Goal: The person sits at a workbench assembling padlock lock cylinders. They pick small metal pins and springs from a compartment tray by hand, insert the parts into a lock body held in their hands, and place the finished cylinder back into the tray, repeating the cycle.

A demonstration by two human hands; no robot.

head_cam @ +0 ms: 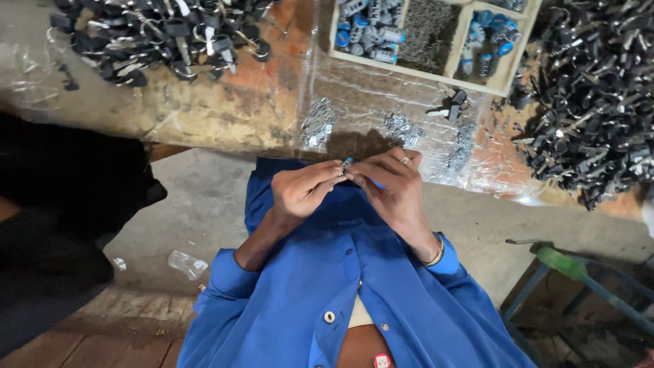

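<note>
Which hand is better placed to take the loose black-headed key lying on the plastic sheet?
Probably the right hand: the black-headed key lies ahead on its side, while the left hand is farther off. Both hands pinch a small blue-capped part, so one must let go first.

Setting: small assembly workshop. Evidence: worn wooden workbench [225, 116] under clear plastic sheet; heaps of black keyed parts at 11 o'clock [157, 34] and 2 o'clock [593, 109]; divided wooden tray [458, 58] at 12 o'clock sorting blue-capped cylinders and small metal pieces; bare concrete floor [197, 211].
</note>
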